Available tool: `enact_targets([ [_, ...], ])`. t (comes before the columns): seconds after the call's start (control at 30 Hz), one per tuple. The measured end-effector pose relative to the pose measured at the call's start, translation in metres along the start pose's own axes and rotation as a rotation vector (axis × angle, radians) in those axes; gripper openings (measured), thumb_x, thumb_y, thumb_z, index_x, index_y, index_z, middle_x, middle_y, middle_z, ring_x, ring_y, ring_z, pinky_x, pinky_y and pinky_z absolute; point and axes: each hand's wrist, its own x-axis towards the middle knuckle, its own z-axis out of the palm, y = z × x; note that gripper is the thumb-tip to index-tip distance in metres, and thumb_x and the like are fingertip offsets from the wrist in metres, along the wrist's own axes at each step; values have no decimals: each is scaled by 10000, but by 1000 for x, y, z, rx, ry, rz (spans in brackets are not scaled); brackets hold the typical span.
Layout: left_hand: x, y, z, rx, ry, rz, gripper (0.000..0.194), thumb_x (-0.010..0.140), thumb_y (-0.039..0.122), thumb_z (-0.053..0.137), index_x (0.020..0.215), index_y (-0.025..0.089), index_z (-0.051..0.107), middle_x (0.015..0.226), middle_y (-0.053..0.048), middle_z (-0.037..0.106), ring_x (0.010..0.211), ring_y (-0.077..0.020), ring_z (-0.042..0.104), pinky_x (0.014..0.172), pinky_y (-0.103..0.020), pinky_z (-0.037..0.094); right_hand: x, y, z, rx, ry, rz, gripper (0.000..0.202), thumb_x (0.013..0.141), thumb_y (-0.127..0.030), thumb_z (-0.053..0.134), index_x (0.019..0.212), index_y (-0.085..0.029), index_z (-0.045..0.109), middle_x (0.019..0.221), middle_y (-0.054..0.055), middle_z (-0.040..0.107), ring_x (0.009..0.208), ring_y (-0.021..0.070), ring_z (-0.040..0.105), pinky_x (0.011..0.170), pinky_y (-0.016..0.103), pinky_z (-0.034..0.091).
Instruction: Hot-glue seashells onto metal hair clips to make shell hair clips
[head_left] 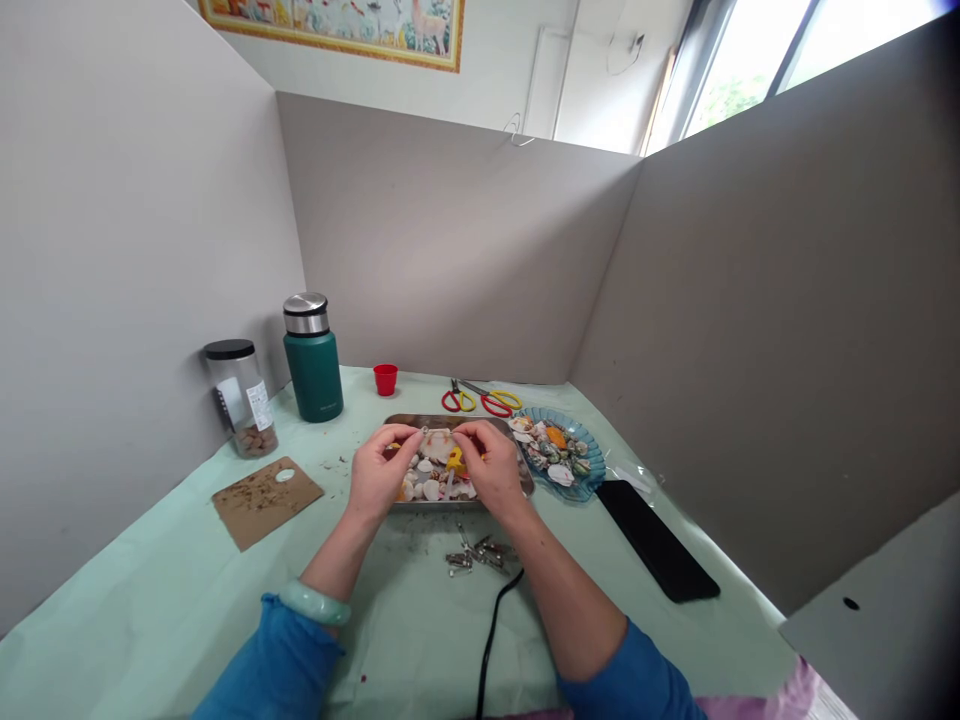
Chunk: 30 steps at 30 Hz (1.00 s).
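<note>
Over the metal tray [457, 506], my left hand [381, 465] and my right hand [489, 462] face each other with thumbs and fingertips pinched. Between them is a pale, fan-shaped scallop shell [437, 446] with faint pinkish marks, gripped at its two upper corners. Small white and brown shells [429, 489] fill the tray below. Among them lies a yellow object [456, 460], partly covered by my right hand, beside a whitish translucent stick [449, 485]. A pale green bangle [315, 603] circles my left wrist.
Right of the tray stands a blue plate [596, 462] of shells, near a black slab [658, 540]. Scissors [499, 402] and a red cup [385, 379] are behind. Metal clips [480, 553] and a black cord [489, 640] lie in front; a green bottle [313, 375], jar [244, 400] and cardboard [266, 502] are left.
</note>
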Motion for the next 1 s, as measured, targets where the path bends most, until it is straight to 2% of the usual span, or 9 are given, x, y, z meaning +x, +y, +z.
enact_targets([
  [0.17, 2, -3, -1, 2, 27, -5, 216, 641, 394, 696, 703, 187, 700, 868, -47, 666, 769, -184, 594, 660, -244, 452, 0, 0, 0, 1, -17, -5, 168, 857, -252, 493, 803, -202, 644, 782, 30, 639, 720, 161, 569, 675, 268, 434],
  [0.47, 5, -10, -2, -112, 33, -154, 356, 620, 451, 711, 789, 138, 696, 706, -40, 668, 653, -167, 576, 603, -254, 454, -2, -2, 1, -5, -34, -25, 154, 848, -238, 509, 913, -197, 642, 870, 50, 647, 748, 160, 580, 687, 263, 451],
  [0.7, 3, -3, -1, -160, 31, -204, 390, 578, 469, 738, 775, 135, 692, 677, -27, 669, 637, -165, 585, 586, -252, 455, -2, -2, 0, -49, -51, -59, 163, 858, -241, 490, 898, -200, 642, 876, 54, 648, 755, 164, 572, 687, 271, 439],
  [0.8, 2, -1, 0, -181, 5, -201, 370, 594, 461, 734, 771, 140, 681, 647, -6, 647, 602, -142, 574, 590, -246, 465, -3, -2, 0, -62, -53, -51, 141, 859, -243, 494, 835, -202, 626, 826, 41, 636, 711, 157, 560, 656, 263, 427],
  [1.0, 1, -1, 2, -226, -83, -178, 441, 661, 458, 696, 976, 154, 639, 855, -38, 657, 681, -143, 593, 611, -267, 517, -3, -3, 1, -47, -5, -38, 144, 863, -224, 474, 789, -197, 594, 782, 32, 607, 713, 153, 548, 655, 257, 419],
])
